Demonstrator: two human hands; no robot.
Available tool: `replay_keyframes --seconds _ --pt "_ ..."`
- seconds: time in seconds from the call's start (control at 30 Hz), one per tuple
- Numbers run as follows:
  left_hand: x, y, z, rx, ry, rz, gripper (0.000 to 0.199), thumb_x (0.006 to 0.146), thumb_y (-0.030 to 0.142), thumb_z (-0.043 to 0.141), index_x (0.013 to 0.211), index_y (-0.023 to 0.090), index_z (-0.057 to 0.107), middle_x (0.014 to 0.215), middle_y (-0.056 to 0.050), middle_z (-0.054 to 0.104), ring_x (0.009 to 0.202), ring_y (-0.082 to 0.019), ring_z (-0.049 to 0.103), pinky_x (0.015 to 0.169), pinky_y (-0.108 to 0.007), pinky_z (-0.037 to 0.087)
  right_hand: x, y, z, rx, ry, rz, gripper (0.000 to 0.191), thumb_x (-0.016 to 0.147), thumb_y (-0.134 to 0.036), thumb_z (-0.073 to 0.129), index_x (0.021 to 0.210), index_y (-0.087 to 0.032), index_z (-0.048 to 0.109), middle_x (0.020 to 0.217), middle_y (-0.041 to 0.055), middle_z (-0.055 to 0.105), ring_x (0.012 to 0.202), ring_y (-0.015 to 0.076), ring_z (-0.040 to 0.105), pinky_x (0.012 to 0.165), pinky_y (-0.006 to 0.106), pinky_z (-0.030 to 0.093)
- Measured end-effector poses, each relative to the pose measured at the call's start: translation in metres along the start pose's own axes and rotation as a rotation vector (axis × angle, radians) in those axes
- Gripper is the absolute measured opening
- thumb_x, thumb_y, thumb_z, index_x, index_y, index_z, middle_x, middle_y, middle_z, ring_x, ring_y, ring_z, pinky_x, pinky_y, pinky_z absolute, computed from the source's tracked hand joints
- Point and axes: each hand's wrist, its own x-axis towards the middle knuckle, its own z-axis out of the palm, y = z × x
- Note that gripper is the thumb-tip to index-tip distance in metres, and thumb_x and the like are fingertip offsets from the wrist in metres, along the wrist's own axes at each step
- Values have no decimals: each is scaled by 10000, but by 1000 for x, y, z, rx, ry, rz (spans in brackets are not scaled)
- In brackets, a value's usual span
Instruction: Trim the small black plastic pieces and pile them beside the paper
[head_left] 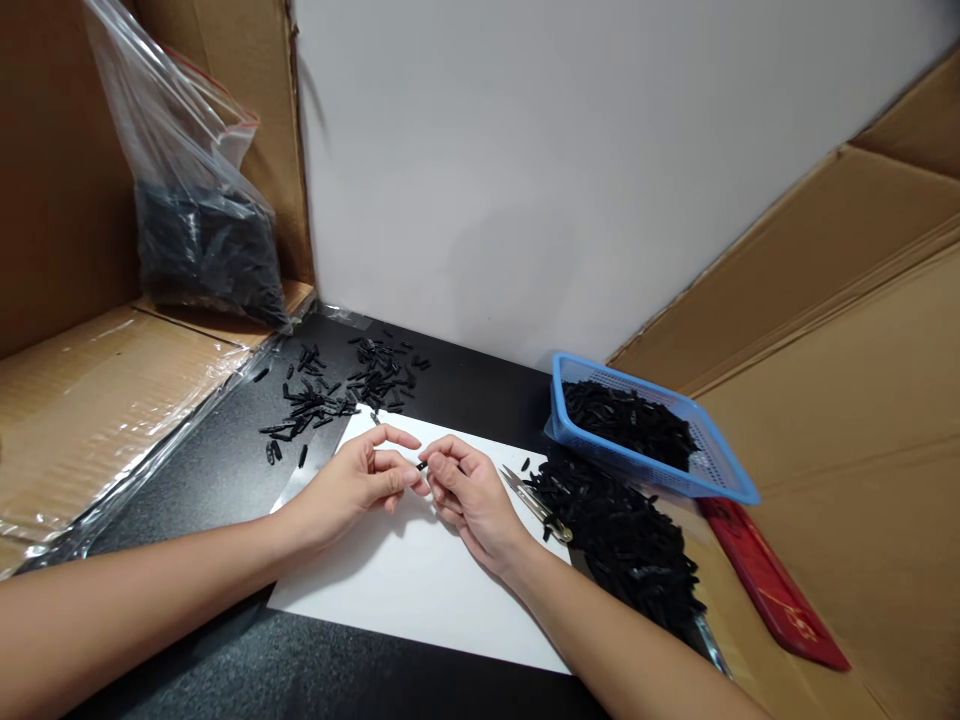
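Over a white sheet of paper (420, 600), both hands meet at one small black piece (422, 466), narrow and stick-like. My left hand (375, 474) pinches its left end between thumb and fingers. From the other side my right hand (466, 490) grips it with thumb and bent fingers, which hide part of it. Metal thread snips (534, 503) lie just right of the right hand. Past them spreads a large heap of similar black pieces (630, 540). Smaller scattered black pieces (379, 372) lie on the table beyond the left hand.
A blue plastic basket (727, 470) with more black pieces stands at the back right. Beside it lies a red flat object (772, 580). A clear plastic bag (206, 240) of dark contents rests on cardboard (97, 400) at the left. A white wall (480, 180) rises behind the black table (345, 660).
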Motion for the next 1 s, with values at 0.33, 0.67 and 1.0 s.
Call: replay_keyframes --seconds 0.33,0.67,1.0 --pt "-3 3 0 -207 89 20 522 491 9 425 952 207 569 802 12 656 765 -145 544 656 -252 360 1 2 -2 -2 77 -25 305 670 -385 795 663 -157 592 485 -83 431 371 18 208 347 168 95" --pt "1 -3 -1 -151 41 42 173 760 154 657 929 184 630 979 -50 712 982 -179 620 902 -304 427 2 4 -5 58 42 -50 367 694 -422 782 648 -168 522 485 -76 470 367 14 207 348 157 110" --pt "2 -1 -2 -106 85 120 259 706 225 753 901 188 586 903 14 616 900 -212 703 790 -323 550 1 0 -5 115 42 -67 281 787 -395 658 667 -184 517 550 -31 569 367 39 271 313 141 148"
